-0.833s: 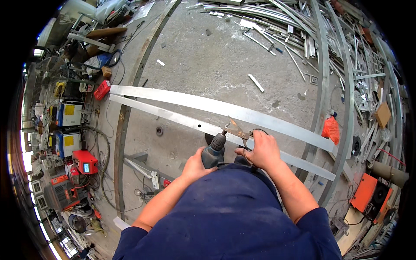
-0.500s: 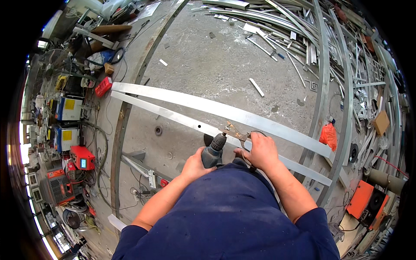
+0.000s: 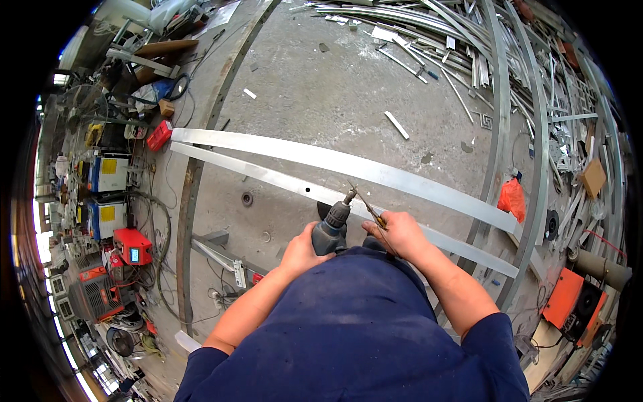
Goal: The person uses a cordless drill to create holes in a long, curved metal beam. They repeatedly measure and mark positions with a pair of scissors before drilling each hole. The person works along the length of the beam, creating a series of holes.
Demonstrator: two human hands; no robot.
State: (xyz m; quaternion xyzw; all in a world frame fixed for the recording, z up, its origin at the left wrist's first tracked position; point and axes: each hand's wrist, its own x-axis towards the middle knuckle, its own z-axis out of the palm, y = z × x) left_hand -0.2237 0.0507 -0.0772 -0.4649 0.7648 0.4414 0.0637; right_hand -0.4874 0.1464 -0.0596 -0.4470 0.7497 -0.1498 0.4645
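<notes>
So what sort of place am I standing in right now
It looks like a metalworking shop: there's a jumbled pile of metal lengths on the floor, two long metal bars before you, and a power drill in your left hand.

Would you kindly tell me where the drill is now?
Near the head view's centre, the drill is in the left hand, left of the right hand.

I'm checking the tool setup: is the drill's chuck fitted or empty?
Fitted: a short metal piece juts from the chuck of the drill in the left hand.
</notes>
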